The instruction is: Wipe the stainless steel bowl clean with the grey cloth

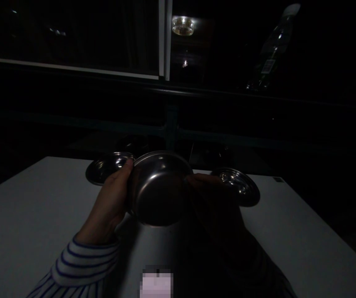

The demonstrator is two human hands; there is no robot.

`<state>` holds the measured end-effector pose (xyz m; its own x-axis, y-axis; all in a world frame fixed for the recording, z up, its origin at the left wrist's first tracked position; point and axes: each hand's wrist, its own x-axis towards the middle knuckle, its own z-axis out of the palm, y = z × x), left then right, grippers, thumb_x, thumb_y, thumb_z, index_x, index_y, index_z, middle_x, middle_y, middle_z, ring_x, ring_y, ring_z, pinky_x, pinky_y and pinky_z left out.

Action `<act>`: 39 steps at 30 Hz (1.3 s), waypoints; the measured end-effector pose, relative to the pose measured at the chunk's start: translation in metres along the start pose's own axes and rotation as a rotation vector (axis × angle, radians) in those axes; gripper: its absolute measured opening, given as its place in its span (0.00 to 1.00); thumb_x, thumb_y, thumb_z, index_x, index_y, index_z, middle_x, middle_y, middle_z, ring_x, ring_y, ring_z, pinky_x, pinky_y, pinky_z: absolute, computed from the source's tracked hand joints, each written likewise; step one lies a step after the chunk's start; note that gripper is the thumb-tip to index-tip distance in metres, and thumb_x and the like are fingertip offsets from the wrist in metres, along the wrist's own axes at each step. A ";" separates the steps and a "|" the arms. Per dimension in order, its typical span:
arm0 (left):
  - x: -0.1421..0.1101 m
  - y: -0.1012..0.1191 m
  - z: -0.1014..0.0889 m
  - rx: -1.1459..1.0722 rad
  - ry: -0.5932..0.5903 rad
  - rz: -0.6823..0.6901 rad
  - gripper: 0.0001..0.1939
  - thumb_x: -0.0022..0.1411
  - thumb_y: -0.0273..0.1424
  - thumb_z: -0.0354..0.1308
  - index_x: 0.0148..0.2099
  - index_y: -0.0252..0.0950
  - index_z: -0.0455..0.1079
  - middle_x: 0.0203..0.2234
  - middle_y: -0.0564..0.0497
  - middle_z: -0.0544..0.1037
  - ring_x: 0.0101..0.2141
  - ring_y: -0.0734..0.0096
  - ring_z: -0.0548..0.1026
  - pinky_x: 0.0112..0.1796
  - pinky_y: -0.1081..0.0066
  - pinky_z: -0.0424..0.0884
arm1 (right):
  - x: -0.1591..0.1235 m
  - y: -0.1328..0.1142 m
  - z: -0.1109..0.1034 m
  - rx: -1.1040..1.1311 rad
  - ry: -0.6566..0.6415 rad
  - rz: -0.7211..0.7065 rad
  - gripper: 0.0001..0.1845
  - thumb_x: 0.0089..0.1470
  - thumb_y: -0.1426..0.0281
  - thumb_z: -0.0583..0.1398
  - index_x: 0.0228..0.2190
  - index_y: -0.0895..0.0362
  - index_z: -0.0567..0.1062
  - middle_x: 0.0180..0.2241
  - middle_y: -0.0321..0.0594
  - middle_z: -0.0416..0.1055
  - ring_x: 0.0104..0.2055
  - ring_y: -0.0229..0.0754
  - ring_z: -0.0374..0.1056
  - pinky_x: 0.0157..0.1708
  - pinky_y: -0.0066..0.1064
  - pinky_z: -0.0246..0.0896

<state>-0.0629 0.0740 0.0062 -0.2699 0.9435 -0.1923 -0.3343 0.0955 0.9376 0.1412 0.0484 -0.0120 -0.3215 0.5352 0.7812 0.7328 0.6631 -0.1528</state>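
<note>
A shiny metal bowl [161,194] is held tilted above the table, with its rounded underside facing me. My left hand [111,205] is closed on its left edge, the thumb lying along the rim. My right hand [217,205] is closed at the bowl's right edge; deep shadow hides most of its fingers. Behind my left hand, a shiny round metal dish or lid [99,169] lies on the white table [35,219]. A similar round metal piece [243,188] lies beyond my right hand, partly covered by it.
A clear plastic bottle [273,54] with a white cap stands at the back right, near a dark window. The light window frame [164,41] rises behind the table. A pixelated pinkish patch [156,284] lies at the near edge. Dark, indistinct shapes sit past the far table edge.
</note>
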 end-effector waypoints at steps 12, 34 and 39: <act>0.004 0.005 0.000 -0.120 0.057 -0.076 0.11 0.57 0.37 0.55 0.34 0.35 0.73 0.21 0.51 0.77 0.22 0.70 0.74 0.21 0.75 0.69 | -0.003 -0.004 -0.005 0.109 -0.016 0.021 0.15 0.57 0.72 0.53 0.47 0.54 0.69 0.45 0.42 0.69 0.46 0.41 0.66 0.41 0.34 0.69; 0.001 0.006 0.003 -0.232 0.070 -0.138 0.10 0.60 0.35 0.53 0.35 0.35 0.71 0.20 0.52 0.76 0.22 0.71 0.75 0.23 0.75 0.72 | 0.002 -0.001 -0.003 0.120 0.011 -0.005 0.15 0.57 0.73 0.53 0.46 0.54 0.69 0.43 0.43 0.69 0.45 0.42 0.68 0.38 0.34 0.70; 0.003 0.002 0.003 -0.293 0.018 -0.133 0.09 0.59 0.33 0.54 0.36 0.33 0.72 0.22 0.51 0.78 0.22 0.72 0.75 0.24 0.75 0.73 | 0.002 -0.003 -0.003 0.061 0.055 -0.024 0.14 0.58 0.74 0.53 0.45 0.55 0.69 0.42 0.44 0.70 0.43 0.43 0.68 0.37 0.35 0.70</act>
<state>-0.0615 0.0781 0.0081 -0.2217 0.9226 -0.3156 -0.6126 0.1200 0.7812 0.1399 0.0459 -0.0083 -0.3038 0.4903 0.8169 0.6871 0.7068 -0.1686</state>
